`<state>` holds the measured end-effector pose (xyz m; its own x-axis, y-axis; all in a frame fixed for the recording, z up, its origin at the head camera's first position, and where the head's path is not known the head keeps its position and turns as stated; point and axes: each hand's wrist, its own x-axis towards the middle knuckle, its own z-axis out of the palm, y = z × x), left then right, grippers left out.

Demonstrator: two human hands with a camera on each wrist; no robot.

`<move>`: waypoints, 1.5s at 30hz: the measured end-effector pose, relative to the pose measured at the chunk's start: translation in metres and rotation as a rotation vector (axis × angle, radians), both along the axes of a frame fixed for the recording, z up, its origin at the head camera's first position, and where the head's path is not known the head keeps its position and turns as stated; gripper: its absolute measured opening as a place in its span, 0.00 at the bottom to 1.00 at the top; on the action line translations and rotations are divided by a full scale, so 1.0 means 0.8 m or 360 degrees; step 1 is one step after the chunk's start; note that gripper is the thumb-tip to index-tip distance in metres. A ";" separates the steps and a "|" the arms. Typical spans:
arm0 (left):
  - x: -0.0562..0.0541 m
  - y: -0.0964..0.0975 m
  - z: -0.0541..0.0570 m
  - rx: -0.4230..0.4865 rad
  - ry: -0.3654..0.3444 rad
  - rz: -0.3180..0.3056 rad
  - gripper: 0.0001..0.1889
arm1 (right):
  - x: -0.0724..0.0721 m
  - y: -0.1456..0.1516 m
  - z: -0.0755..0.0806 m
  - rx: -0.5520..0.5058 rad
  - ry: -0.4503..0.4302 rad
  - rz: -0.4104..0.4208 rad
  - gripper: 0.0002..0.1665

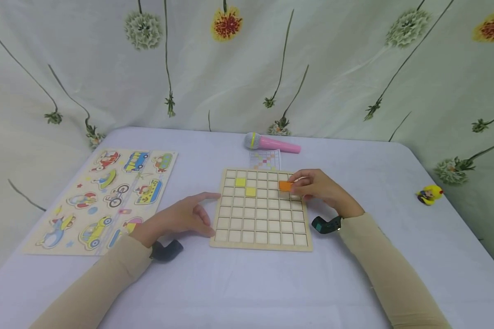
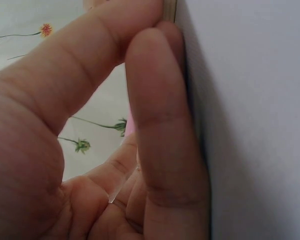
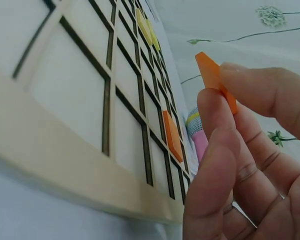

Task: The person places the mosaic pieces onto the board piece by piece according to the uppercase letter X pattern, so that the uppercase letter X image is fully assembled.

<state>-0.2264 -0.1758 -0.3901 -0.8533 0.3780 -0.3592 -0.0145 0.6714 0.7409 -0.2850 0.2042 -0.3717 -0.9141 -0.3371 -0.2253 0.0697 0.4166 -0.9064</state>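
Note:
A wooden grid board [image 1: 261, 249] lies flat in front of me, with two yellow tiles [image 1: 245, 186] set in its upper left squares. My right hand [image 1: 321, 189] is over the board's upper right part, pinching an orange tile [image 3: 212, 77] between thumb and fingertips. Another orange tile [image 3: 172, 137] sits in the grid close below it in the right wrist view. At the board's left edge, my left hand [image 1: 181, 217] is spread, the straight index finger touching the edge higher up and the thumb lower down.
Behind the board lie a printed pattern card [image 1: 265, 159] and a pink toy microphone [image 1: 276, 144]. A picture puzzle board [image 1: 94, 214] with vehicle pieces fills the left side of the table. Far right is a small yellow toy duck [image 1: 430, 194]. A flowered cloth [image 1: 238, 77] hangs behind.

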 end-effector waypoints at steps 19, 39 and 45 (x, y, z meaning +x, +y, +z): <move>0.000 -0.001 0.001 0.0019 -0.0007 0.0006 0.55 | -0.007 -0.039 0.002 0.0253 0.0073 0.0127 0.16; 0.000 -0.002 -0.001 0.0030 -0.0017 0.0014 0.55 | -0.003 -0.039 0.007 0.0336 0.0127 0.0148 0.18; 0.000 -0.003 -0.001 0.0034 -0.0017 0.0012 0.55 | 0.000 -0.010 0.013 0.0270 0.0206 0.0200 0.17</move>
